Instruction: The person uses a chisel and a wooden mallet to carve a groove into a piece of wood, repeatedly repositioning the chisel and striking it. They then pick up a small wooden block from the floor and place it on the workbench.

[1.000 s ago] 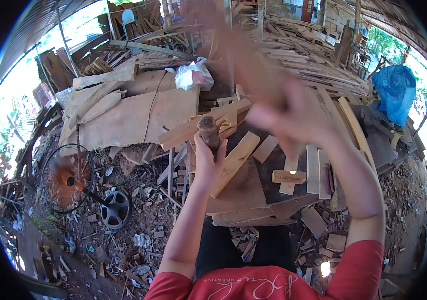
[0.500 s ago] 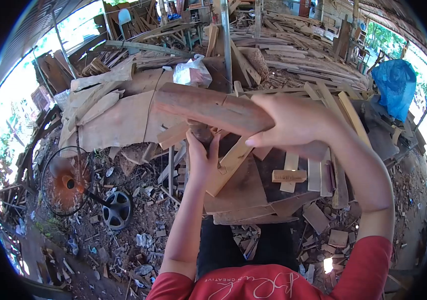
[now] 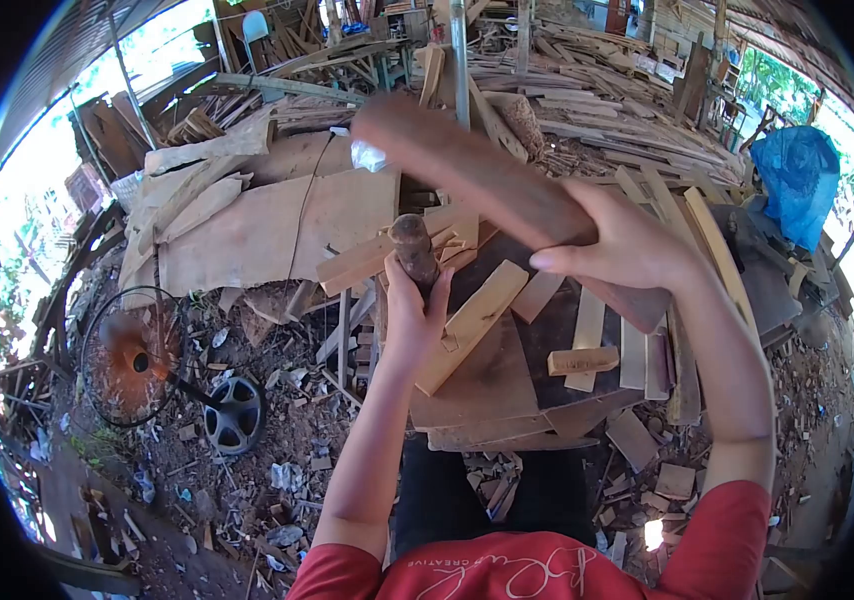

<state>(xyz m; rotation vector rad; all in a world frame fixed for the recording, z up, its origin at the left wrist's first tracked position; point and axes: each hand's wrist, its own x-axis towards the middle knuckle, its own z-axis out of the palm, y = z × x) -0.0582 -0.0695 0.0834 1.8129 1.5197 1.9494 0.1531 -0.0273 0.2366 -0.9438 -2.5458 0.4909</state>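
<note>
My left fingers [image 3: 397, 283]: curled round upright wooden handle [image 3: 411, 238], top exposed, presumably steadying it.
My right fingers [image 3: 559, 260]: wrapped round near end of wooden club [image 3: 477, 185], likely for leverage.
Club: raised, apart from handle.
Handle: above surface [image 3: 482, 385], left side.

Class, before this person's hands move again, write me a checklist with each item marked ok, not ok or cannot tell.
1. Right hand grips the long wooden block at one end: ok.
2. Left hand is closed around the dark handle: ok.
3. Left fingers sit below the handle's top: ok.
4. Block and handle apart: ok, a gap shows between them.
5. Handle's lower end properly placed: cannot tell, it is hidden.
6. Loose wood cleared away: not ok, a small block lies across a pale strip.
</note>
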